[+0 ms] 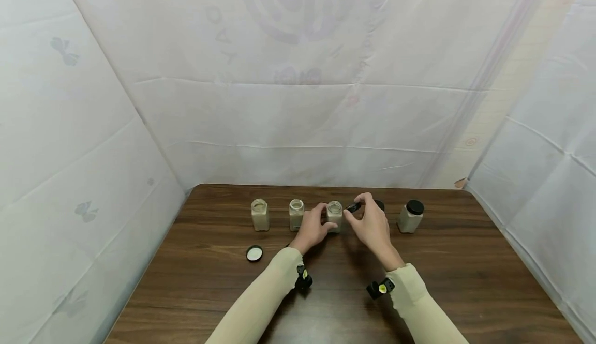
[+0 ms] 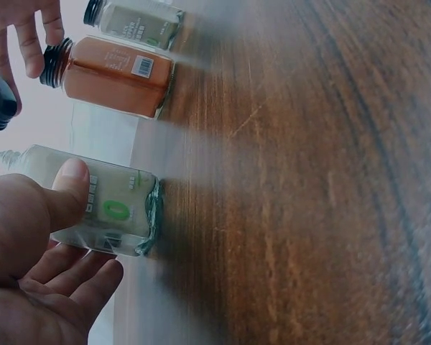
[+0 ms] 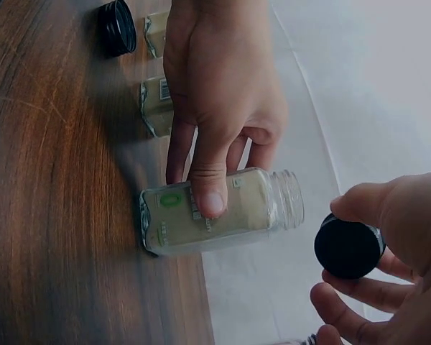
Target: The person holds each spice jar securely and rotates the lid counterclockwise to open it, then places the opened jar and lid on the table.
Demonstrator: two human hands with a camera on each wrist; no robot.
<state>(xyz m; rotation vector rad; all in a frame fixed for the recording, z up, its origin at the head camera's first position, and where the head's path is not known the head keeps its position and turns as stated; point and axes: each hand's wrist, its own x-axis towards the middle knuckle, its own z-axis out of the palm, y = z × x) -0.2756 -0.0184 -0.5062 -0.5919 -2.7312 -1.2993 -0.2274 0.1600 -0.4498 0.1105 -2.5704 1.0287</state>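
Observation:
My left hand (image 1: 313,228) grips a square glass jar (image 1: 334,217) of pale powder, thumb on its labelled side and fingers behind. This jar stands upright on the table, and its bare threaded neck shows in the right wrist view. My right hand (image 1: 372,226) pinches a black screw lid (image 3: 350,248) by its rim. The lid is just off the jar's mouth, apart from it. Behind the right hand is a jar of orange-brown powder (image 2: 118,75) with a black lid, mostly hidden in the head view.
Two lidless jars, one farther left (image 1: 259,215) and one nearer (image 1: 295,217), stand left of the held jar. A black-lidded jar (image 1: 411,217) stands at the right. One loose lid (image 1: 254,253) lies on the brown wooden table (image 1: 195,282). White cloth walls (image 1: 298,126) surround the table's far side.

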